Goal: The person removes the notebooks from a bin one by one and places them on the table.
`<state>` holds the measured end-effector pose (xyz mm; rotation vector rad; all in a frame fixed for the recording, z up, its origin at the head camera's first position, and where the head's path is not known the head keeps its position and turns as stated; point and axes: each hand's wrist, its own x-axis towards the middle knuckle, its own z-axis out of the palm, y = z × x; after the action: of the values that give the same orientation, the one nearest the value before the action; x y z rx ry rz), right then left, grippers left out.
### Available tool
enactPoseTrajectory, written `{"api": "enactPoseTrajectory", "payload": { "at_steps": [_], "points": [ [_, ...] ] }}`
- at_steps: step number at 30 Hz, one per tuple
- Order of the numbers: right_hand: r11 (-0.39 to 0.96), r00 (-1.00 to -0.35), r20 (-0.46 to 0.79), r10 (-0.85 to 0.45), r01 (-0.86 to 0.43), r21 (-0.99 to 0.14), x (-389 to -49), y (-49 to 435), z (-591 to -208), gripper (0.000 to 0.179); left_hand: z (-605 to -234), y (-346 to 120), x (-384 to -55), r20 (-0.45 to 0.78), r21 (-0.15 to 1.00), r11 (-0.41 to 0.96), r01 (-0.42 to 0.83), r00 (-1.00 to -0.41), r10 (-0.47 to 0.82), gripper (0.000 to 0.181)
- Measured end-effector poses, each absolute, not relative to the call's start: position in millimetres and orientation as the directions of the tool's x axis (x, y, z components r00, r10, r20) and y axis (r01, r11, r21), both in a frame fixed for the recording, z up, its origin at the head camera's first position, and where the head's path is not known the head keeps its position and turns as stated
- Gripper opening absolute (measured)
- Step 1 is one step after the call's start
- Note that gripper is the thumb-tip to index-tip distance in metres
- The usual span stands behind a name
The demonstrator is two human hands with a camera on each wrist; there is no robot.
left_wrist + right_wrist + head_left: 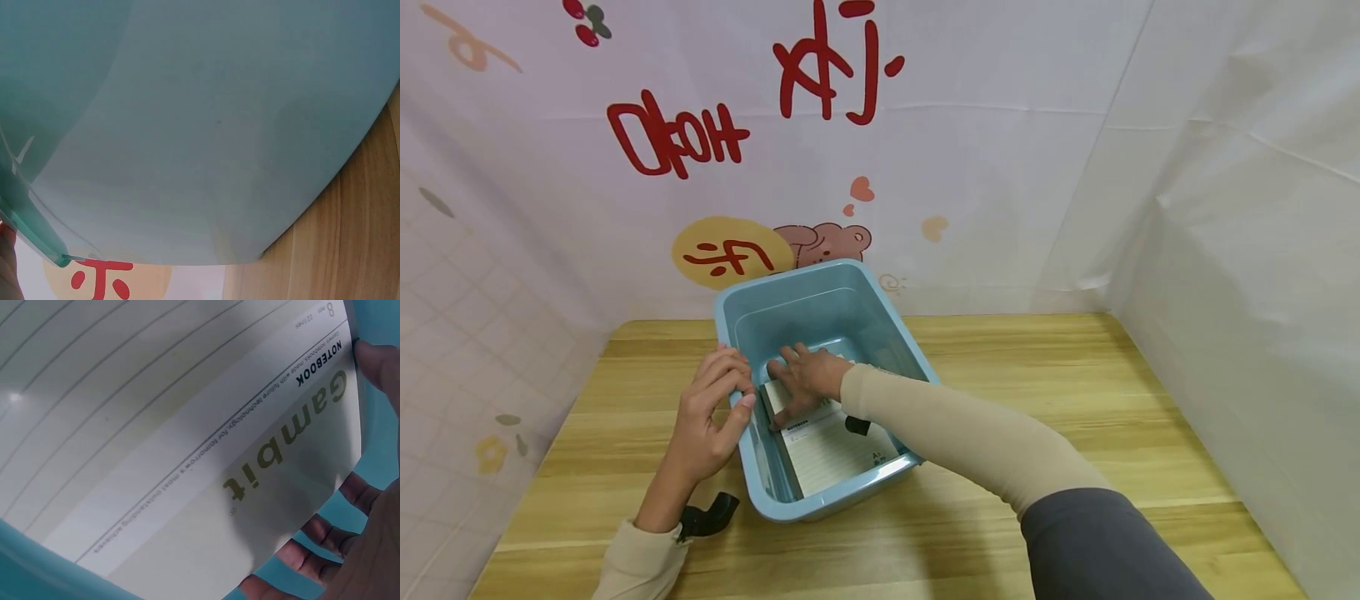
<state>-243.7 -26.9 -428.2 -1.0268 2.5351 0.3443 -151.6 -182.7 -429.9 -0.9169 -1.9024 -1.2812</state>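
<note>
Right hand (808,382) holding notebook (844,467), basin walls (790,315) around

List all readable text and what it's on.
On the notebook cover:
"Gambit"
"NOTEBOOK"
"8 mm"
"22 lines"
"notebooks made with future technology, for tomorrow's most outstanding achievers" (first word unclear)
Corner print, head view: too small to read surely.
On the backdrop: stylised red characters, not surely readable.

Head view looks down; both close wrist views share the tub (841,493)
</note>
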Motion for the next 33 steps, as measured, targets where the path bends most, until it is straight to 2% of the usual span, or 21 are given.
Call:
{"api": "enactPoseTrajectory", "payload": {
  "at_steps": [7, 16, 19, 26, 33],
  "points": [
    [0.680, -0.644, -0.419, -0.640, -0.729, 0.081, -246.4, -27.6, -424.3, 0.085, -429.6, -182.8, -152.3, 0.820, 0.486, 0.278, 0.829, -0.542, 0.184, 0.009],
    [0.726, -0.662, -0.433, -0.612, -0.688, 0.026, -247.8, -29.8, -421.5, 0.097, -429.8, -182.5, -153.3, 0.827, 0.475, 0.278, 0.835, -0.531, 0.185, 0.010],
    [0.729, -0.661, -0.441, -0.608, -0.684, 0.021, -247.7, -30.5, -422.1, 0.094, -429.6, -182.4, -152.2, 0.824, 0.480, 0.281, 0.831, -0.537, 0.181, 0.009],
    [0.741, -0.684, -0.442, -0.581, -0.668, 0.060, -242.4, -31.1, -426.4, 0.086, -430.0, -182.1, -151.0, 0.816, 0.492, 0.284, 0.823, -0.550, 0.179, 0.009],
    [0.708, -0.690, -0.412, -0.595, -0.693, 0.137, -242.0, -31.9, -429.8, 0.091, -432.3, -182.6, -151.9, 0.820, 0.487, 0.281, 0.827, -0.543, 0.180, 0.011]
  ]
}}
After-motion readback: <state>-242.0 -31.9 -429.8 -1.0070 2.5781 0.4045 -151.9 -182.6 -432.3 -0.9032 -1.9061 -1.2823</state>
